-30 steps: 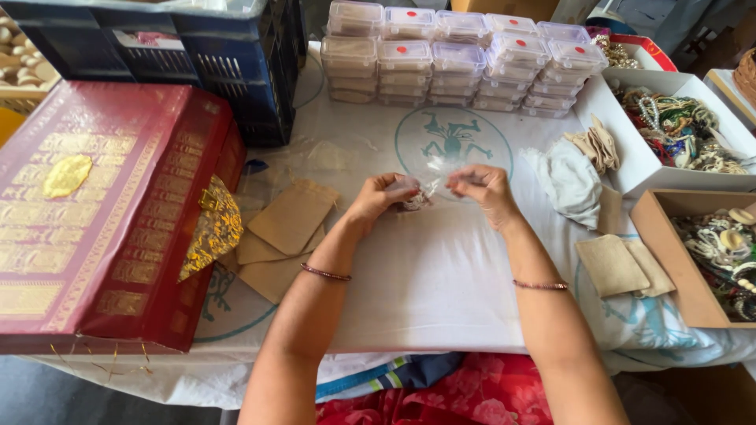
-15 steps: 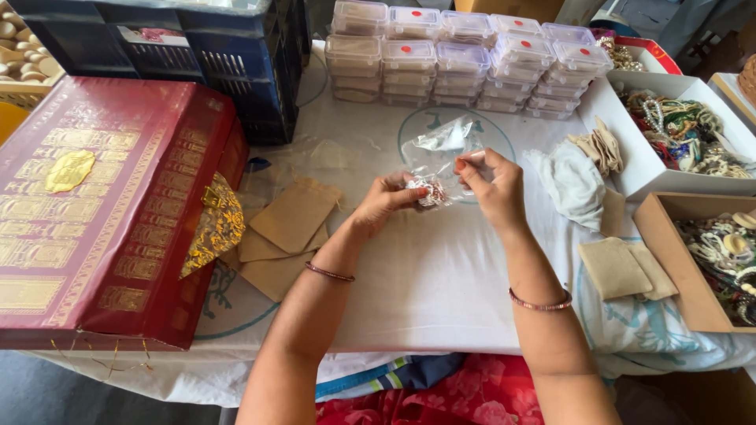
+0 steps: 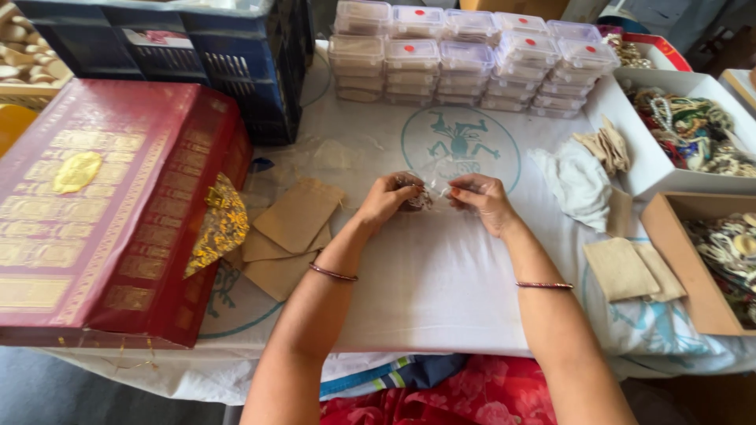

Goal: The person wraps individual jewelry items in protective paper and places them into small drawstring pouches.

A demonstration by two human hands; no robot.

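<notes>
Both of my hands meet over the white cloth in the middle of the table. My left hand [image 3: 390, 198] and my right hand [image 3: 482, 201] together pinch a small clear plastic bag [image 3: 431, 187] that holds dark beaded jewellery [image 3: 416, 201]. The bag lies low, close to the cloth, between the fingertips. A thin bangle sits on each wrist. Several flat brown paper pouches [image 3: 291, 224] lie just left of my left hand.
A large red and gold box [image 3: 102, 205] fills the left side, with a dark blue crate [image 3: 213, 59] behind it. Stacks of clear lidded containers [image 3: 465, 55] line the back. White trays of jewellery [image 3: 685, 134] and a cardboard box [image 3: 709, 260] stand at right, beside more pouches [image 3: 630, 267].
Half a second ago my hands held the plastic bag raised and spread out; now it is lowered and gathered between my fingers near the cloth.
</notes>
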